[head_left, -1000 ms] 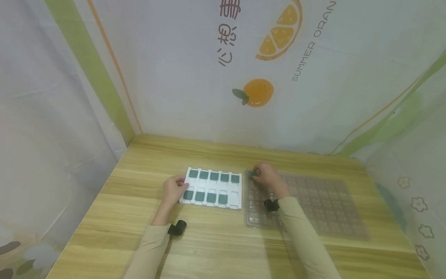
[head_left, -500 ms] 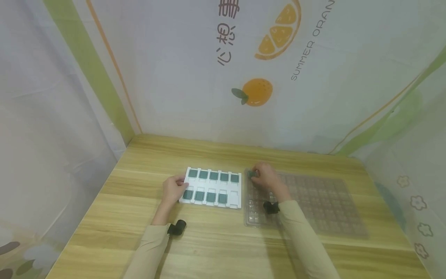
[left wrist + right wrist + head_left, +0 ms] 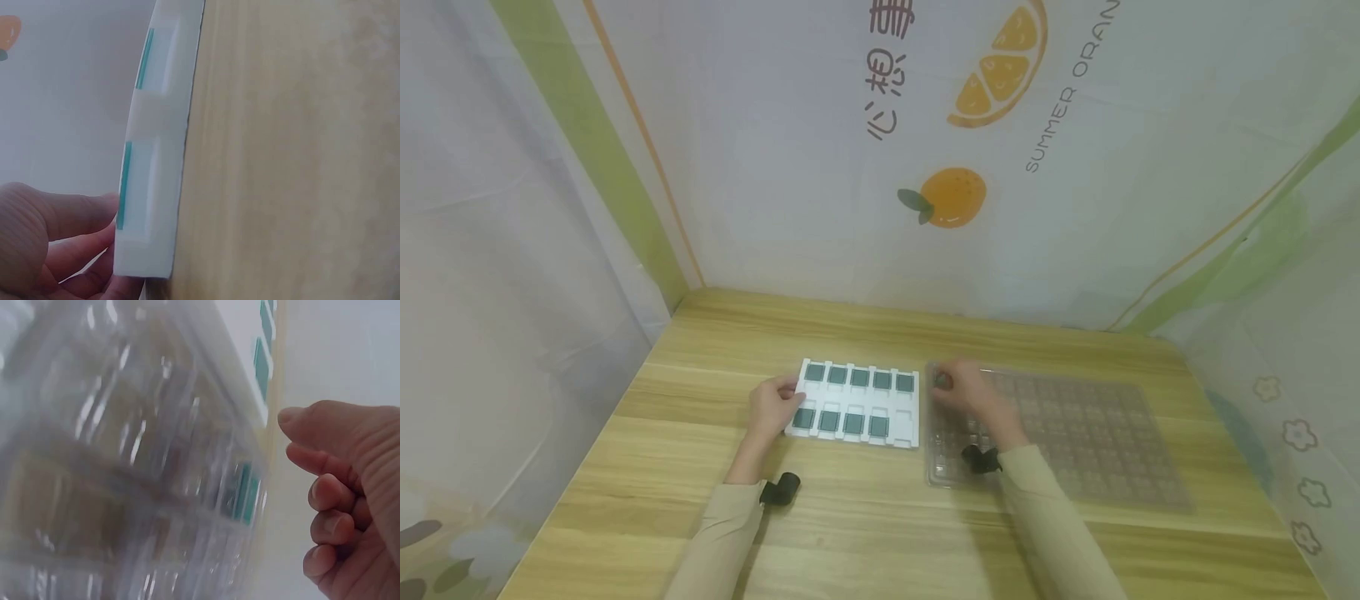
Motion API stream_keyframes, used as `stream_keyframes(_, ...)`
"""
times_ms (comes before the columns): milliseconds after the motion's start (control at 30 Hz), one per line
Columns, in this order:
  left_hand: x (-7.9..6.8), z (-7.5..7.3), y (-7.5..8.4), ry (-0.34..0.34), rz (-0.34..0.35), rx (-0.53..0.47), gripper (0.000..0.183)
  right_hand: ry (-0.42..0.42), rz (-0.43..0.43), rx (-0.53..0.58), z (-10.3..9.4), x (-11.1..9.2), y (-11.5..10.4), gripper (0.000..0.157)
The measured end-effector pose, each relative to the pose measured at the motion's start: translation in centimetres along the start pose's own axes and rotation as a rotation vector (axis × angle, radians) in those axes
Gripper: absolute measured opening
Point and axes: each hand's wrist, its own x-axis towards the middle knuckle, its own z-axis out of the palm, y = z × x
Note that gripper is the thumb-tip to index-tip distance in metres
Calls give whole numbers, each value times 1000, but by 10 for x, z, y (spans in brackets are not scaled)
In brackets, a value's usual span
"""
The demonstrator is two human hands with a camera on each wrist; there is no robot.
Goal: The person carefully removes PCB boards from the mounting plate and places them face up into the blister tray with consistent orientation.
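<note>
My left hand (image 3: pixel 773 408) pinches the left end of a white slotted tray (image 3: pixel 857 398), thumb on top; the left wrist view shows the thumb and fingers at its corner (image 3: pixel 140 259). Thin green square plates (image 3: pixel 860 377) fill the tray's far row. In the near row, the rightmost slot is bare. My right hand (image 3: pixel 970 387), blurred, hovers over the far left corner of a clear plastic compartment tray (image 3: pixel 1075 417). Its thumb and index finger are slightly apart with nothing between them, the others curled. One green square plate (image 3: pixel 247 494) sits in a compartment below that hand.
Both trays lie side by side on a wood-grain table (image 3: pixel 850 533), with a narrow gap between. A printed white curtain (image 3: pixel 805 208) hangs behind the table and along both sides. Black wrist cameras (image 3: pixel 781 489) are strapped at both cuffs.
The right hand has let go of the green square plate in the clear tray's corner compartment and drawn slightly back toward the person. The left hand and white tray have stayed put.
</note>
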Motion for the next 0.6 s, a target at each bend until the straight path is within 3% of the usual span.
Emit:
stream_keyframes(400,0,0,-1,4,19,-13,29,28,-41,-15,7,-5,-15,18)
stream_keyframes(600,0,0,0,4,5,-13,29,4,-19,-33,8,-7,-24,19)
